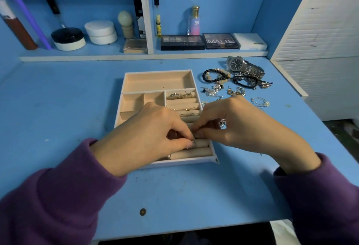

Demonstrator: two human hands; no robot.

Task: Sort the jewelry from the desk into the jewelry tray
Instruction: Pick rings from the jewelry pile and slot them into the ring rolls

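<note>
A beige jewelry tray (158, 73) with several compartments lies on the blue desk. Its right column has padded ring rolls (191, 153), and several rings (181, 95) sit in the upper slots. My left hand (147, 137) pinches a thin ring (194, 143) at a lower roll. My right hand (239, 126) has its fingertips curled against the same spot beside the ring. Loose jewelry lies right of the tray: black bead bracelets (214, 76), pearl earrings (213, 90), a thin chain (260, 102) and a steel watch (243, 66).
A shelf along the back holds cosmetic jars (68, 39), bottles (194, 20) and makeup palettes (220, 40). A white slatted panel (320, 37) stands at the right. The desk's front edge runs just below my sleeves.
</note>
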